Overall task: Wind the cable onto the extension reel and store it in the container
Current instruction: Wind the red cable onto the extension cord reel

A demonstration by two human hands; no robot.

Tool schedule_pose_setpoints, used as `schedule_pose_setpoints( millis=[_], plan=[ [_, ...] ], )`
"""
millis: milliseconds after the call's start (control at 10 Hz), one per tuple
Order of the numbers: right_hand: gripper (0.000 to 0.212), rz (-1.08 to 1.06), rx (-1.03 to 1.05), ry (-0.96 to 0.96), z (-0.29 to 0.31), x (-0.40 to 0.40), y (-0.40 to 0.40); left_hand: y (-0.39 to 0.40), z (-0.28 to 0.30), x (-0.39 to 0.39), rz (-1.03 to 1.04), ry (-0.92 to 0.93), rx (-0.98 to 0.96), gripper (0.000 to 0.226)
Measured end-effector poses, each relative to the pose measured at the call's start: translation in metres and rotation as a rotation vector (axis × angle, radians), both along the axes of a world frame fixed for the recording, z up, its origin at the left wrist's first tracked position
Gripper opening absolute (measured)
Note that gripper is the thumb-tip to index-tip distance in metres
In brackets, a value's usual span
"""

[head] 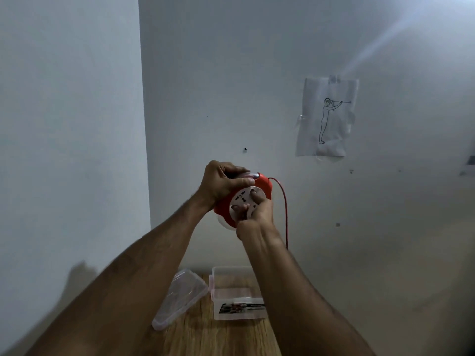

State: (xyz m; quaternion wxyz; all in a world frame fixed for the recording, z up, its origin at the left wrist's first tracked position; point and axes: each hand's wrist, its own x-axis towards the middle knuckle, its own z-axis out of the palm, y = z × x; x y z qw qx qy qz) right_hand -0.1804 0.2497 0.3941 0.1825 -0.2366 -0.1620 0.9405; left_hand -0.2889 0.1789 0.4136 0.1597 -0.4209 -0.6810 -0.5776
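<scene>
I hold a red extension reel with a white socket face up in front of the wall. My left hand grips its clear handle from the top left. My right hand is closed on the white face from below, fingers pressed into it. A red cable leaves the reel's right side and hangs down behind my right forearm. A clear plastic container stands open on the wooden table below, partly hidden by my right arm.
The container's clear lid lies tilted to its left on the table. A wall corner runs down at the left. A taped paper drawing hangs on the wall to the right.
</scene>
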Motion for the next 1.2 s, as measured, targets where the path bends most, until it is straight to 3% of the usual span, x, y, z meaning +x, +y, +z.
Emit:
schedule_pose_setpoints(
  millis=[100, 200, 300, 400, 500, 600, 800, 900, 1000, 1100, 1200],
  plan=[
    [0.032, 0.065, -0.255, 0.07, 0.009, 0.001, 0.01, 0.0, 0.0, -0.001, -0.019, -0.027, 0.036, 0.037],
    [0.037, 0.118, -0.252, 0.098, 0.013, 0.004, 0.014, -0.002, 0.001, -0.003, -0.049, -0.078, 0.072, 0.033],
    [0.038, 0.187, -0.01, 0.088, 0.003, 0.013, 0.014, -0.007, 0.004, -0.004, -0.085, -0.127, 0.11, 0.029],
    [0.032, -0.072, 0.983, -0.02, -0.018, 0.018, 0.015, -0.015, 0.006, -0.008, -0.104, -0.185, 0.138, 0.028],
    [0.042, -0.645, 2.339, -0.07, -0.043, 0.014, 0.031, -0.021, 0.007, -0.011, -0.116, -0.193, 0.091, 0.029],
    [0.066, -0.626, 2.799, -0.228, -0.053, 0.006, 0.042, -0.023, 0.007, -0.009, -0.136, -0.196, 0.047, 0.028],
    [0.07, -0.856, 3.03, -0.099, -0.036, 0.002, 0.054, -0.025, 0.012, -0.002, -0.144, -0.184, 0.023, 0.026],
    [0.072, -0.896, 3.025, -0.001, -0.025, -0.002, 0.059, -0.022, 0.014, 0.001, -0.113, -0.139, -0.003, 0.028],
    [0.064, -0.87, 2.816, 0.09, -0.022, -0.007, 0.057, -0.019, 0.018, 0.001, -0.076, -0.1, -0.001, 0.032],
    [0.056, -0.846, 2.442, 0.102, -0.025, -0.008, 0.046, -0.019, 0.021, 0.002, -0.055, -0.051, -0.039, 0.032],
    [0.058, -0.716, 1.828, -0.035, -0.029, -0.01, 0.02, -0.018, 0.02, 0.001, -0.06, -0.071, 0.028, 0.032]
  ],
)
